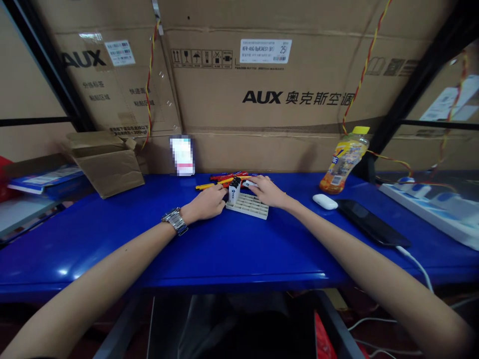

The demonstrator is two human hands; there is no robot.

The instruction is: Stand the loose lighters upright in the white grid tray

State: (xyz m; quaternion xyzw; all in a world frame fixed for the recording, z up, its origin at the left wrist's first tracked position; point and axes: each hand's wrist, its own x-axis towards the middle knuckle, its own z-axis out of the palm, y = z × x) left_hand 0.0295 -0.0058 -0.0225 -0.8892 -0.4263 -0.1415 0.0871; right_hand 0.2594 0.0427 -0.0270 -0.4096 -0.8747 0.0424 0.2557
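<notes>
A pale slotted tray (247,205) lies on the blue tabletop. In its left end several flat white pieces with black tops (234,193) stand upright; their kind is not clear. My left hand (209,202), a metal watch on its wrist, is curled against the tray's left end, its fingertips partly hidden. Above the tray's back right part, my right hand (270,191) pinches a similar white piece (250,184), tilted nearly flat. Just behind the tray and hands lie red and yellow stick-shaped items (205,187), partly covered.
At the back stands a lit phone (182,155), left of it an open cardboard box (107,164). To the right are a drink bottle (343,162), a white earbud case (325,201), a dark phone (370,222) on a cable and a power strip (430,212). Large cartons (299,117) wall the back.
</notes>
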